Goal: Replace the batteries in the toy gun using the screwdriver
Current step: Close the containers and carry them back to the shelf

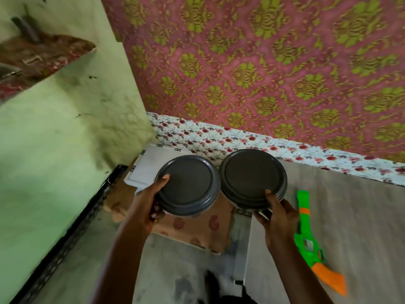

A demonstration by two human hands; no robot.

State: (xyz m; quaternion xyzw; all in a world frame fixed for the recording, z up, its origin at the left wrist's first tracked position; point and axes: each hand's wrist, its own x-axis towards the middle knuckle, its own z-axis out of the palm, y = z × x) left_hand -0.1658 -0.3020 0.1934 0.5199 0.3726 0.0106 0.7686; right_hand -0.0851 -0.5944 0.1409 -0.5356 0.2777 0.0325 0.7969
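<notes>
A green and orange toy gun (306,235) lies on the grey table at the right, barrel pointing away from me. My left hand (151,200) grips the rim of a round container with a dark grey lid (188,185). My right hand (278,213) grips a second container with the same grey lid (253,178), just left of the gun. Both containers are held side by side, almost touching, above the gap left of the table. No screwdriver or batteries show in the head view.
The grey table (361,216) ends at an edge near my right wrist. Below the containers are a brown patterned box (197,227) and a white board (149,167). A green wall (54,139) is on the left, and a floral cloth (263,62) hangs behind.
</notes>
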